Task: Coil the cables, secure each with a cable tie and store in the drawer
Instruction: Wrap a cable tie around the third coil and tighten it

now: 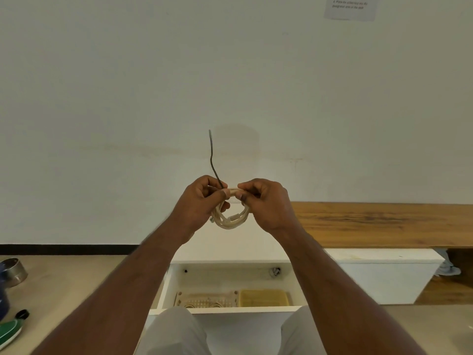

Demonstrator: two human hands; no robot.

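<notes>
A cream coiled cable hangs in the air between my two hands, in front of the white wall. My left hand grips the coil's left side and pinches a thin black cable tie whose free end sticks straight up. My right hand pinches the top strand of the coil from the right. Below my arms stands an open white drawer with a pale perforated tray and a yellow tray inside. Coils seem to lie in the perforated tray, partly hidden by the drawer front.
A wooden bench top runs along the right, with a white unit under it. On the floor at the left lie a metal tin and a green object with a black cap. My knees fill the bottom edge.
</notes>
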